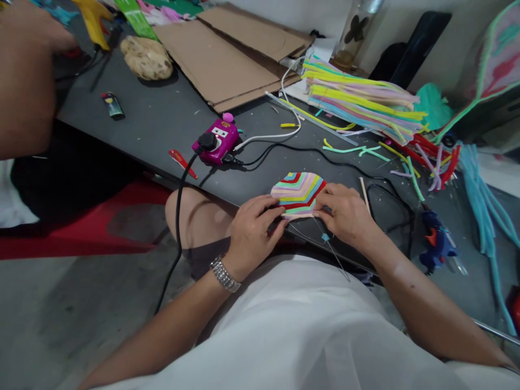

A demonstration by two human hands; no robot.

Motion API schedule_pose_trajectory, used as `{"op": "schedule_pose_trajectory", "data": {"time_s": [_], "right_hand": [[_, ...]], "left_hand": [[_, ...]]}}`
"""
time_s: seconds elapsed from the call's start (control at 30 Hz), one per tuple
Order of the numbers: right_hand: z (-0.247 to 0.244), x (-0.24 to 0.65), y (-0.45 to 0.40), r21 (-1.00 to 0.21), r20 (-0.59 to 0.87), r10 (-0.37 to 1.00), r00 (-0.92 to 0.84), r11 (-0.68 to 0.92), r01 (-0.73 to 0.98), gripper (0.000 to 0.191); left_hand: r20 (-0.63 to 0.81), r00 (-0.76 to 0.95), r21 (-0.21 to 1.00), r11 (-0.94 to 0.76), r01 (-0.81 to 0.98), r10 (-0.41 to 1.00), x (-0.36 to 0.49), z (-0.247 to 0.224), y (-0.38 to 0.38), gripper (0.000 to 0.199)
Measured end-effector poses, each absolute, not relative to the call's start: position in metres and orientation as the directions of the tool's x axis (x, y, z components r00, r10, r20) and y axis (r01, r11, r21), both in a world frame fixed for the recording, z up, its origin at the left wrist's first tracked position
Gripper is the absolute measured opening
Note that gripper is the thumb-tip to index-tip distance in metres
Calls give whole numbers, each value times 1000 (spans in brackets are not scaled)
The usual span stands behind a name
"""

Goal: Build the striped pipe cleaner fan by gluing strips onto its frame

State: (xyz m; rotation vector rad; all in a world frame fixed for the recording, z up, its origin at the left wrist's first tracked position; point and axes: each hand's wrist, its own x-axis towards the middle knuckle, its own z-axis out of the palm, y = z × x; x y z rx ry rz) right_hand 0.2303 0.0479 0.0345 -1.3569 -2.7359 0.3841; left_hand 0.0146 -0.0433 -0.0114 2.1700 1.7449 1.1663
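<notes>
Between my hands lies a rounded piece made of pipe cleaners (301,189), striped in a chevron of red, yellow, blue, green, pink and lilac. It is at the table's front edge. My left hand (255,227), with a metal watch on the wrist, grips its left edge between thumb and fingers. My right hand (345,211) pinches its lower right edge. A thin wire frame (333,254) with a small blue knot sticks out below the piece towards my lap. My fingertips partly cover the piece's sides.
A blue glue gun (436,241) lies right, near loose pipe cleaners (483,200). Behind are a pipe cleaner bundle (361,100) and cardboard sheets (227,59). A purple power socket (219,141) with cables and a red cutter (182,163) lie left. Another person's arm (28,81) is far left.
</notes>
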Motion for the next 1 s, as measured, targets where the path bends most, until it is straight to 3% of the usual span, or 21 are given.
{"op": "schedule_pose_trajectory", "data": {"time_s": [0.3,1.0], "right_hand": [[37,230,48,-254,-70,794,-603,571,781,7],[36,230,48,-253,-86,803,-590,555,793,5]], "left_hand": [[570,62,514,-414,751,820,11,-15,-38,11],[597,90,499,-456,737,797,11,-16,-37,6]]}}
